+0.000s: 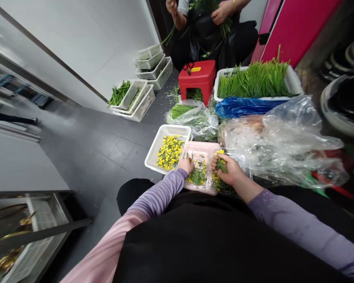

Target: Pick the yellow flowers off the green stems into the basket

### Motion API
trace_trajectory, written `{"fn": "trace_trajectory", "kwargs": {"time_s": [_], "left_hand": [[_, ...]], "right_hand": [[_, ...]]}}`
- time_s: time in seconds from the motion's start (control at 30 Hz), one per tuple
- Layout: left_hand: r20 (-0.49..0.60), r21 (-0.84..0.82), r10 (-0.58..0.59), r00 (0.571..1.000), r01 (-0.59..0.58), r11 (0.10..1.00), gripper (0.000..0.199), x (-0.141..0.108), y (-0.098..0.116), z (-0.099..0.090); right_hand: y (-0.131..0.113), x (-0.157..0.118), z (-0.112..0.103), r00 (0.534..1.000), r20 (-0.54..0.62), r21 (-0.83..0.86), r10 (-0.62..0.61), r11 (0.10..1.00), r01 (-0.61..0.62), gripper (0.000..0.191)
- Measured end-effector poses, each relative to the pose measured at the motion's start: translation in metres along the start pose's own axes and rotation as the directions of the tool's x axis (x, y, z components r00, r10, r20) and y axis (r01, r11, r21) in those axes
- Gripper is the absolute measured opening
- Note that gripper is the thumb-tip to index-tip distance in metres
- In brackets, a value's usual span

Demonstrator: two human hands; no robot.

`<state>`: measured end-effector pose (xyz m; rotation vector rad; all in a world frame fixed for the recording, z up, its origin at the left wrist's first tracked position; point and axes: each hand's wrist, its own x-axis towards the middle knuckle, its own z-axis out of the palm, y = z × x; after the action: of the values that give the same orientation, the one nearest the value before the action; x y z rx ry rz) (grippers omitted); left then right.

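My right hand [230, 169] is closed around several yellow flowers [221, 166] with green stems and leaves, above the right side of a clear plastic container. My left hand [186, 165] is over the left edge of a pink tray [202, 147], its fingers pinched together; what they hold, if anything, is too small to make out. Green bits and some yellow flowers [197, 176] lie in the pink tray. Just left of it stands a white basket [152, 160] holding a heap of loose yellow flower heads [168, 151].
Ahead are bagged green stems [181, 111], a red stool [197, 78] with scissors on it, and a white crate [296, 84] of green stalks. Clear plastic bags [292, 141] lie at right. More baskets [143, 108] line the wall. A co-worker's hands [222, 11] hold greens.
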<state>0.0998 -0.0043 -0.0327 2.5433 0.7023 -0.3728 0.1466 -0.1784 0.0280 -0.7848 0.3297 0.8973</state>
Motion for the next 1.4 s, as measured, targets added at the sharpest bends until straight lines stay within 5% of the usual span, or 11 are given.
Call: {"fn": "trace_trajectory", "kwargs": {"time_s": [0.13, 0.23, 0.37, 0.47, 0.57, 0.7, 0.83, 1.03, 1.17, 1.27, 1.4], "left_hand": [[0.041, 0.089, -0.128, 0.991, 0.124, 0.988, 0.026, 0.039, 0.006, 0.004], [0.062, 0.081, -0.146, 0.987, 0.141, 0.987, 0.026, 0.04, 0.015, 0.002], [0.001, -0.087, 0.03, 1.0, -0.03, 0.996, 0.018, -0.001, 0.029, -0.001], [-0.019, -0.22, 0.227, 0.974, -0.226, 0.949, 0.017, -0.044, 0.033, 0.001], [0.023, -0.345, 0.18, 0.983, -0.161, 0.925, 0.021, -0.059, 0.024, 0.003], [0.006, -0.115, -0.084, 0.996, 0.084, 0.99, 0.024, -0.025, 0.002, -0.002], [0.081, 0.159, -0.159, 0.984, 0.145, 0.977, 0.033, 0.02, 0.002, -0.001], [0.142, 0.181, -0.187, 0.972, 0.16, 0.97, 0.031, 0.037, 0.013, 0.001], [0.16, -0.179, -0.105, 0.982, 0.133, 0.975, 0.027, 0.013, 0.015, -0.019], [0.276, -0.594, 0.05, 0.96, 0.129, 0.794, 0.026, -0.022, 0.021, -0.035], [0.32, -0.792, 0.204, 0.925, 0.143, 0.594, 0.026, -0.062, 0.031, -0.044]], "right_hand": [[-0.002, -0.005, 0.007, 0.998, -0.002, -0.043, 0.057, 0.997, -0.057, 0.009], [0.0, -0.003, 0.005, 0.999, -0.024, -0.088, 0.044, 0.995, -0.046, 0.016], [0.012, 0.005, -0.007, 0.989, -0.146, -0.322, 0.001, 0.946, -0.049, 0.027], [0.024, 0.007, -0.012, 0.995, -0.104, -0.466, -0.002, 0.884, -0.047, 0.029], [0.028, 0.005, -0.009, 0.998, -0.061, -0.474, -0.035, 0.881, 0.001, 0.029], [0.017, 0.002, -0.002, 0.981, -0.132, -0.335, -0.143, 0.938, 0.092, 0.03], [0.007, 0.0, 0.003, 0.982, -0.164, -0.265, -0.092, 0.963, 0.045, 0.03], [0.005, 0.001, -0.001, 0.985, -0.153, -0.317, -0.081, 0.948, 0.029, 0.029], [0.009, 0.007, -0.007, 0.977, -0.202, -0.385, -0.063, 0.923, -0.021, 0.028], [0.016, 0.009, -0.005, 0.981, -0.183, -0.438, -0.061, 0.899, -0.026, 0.029], [0.022, 0.004, 0.002, 0.998, 0.032, -0.433, -0.061, 0.899, 0.069, 0.032]]}}
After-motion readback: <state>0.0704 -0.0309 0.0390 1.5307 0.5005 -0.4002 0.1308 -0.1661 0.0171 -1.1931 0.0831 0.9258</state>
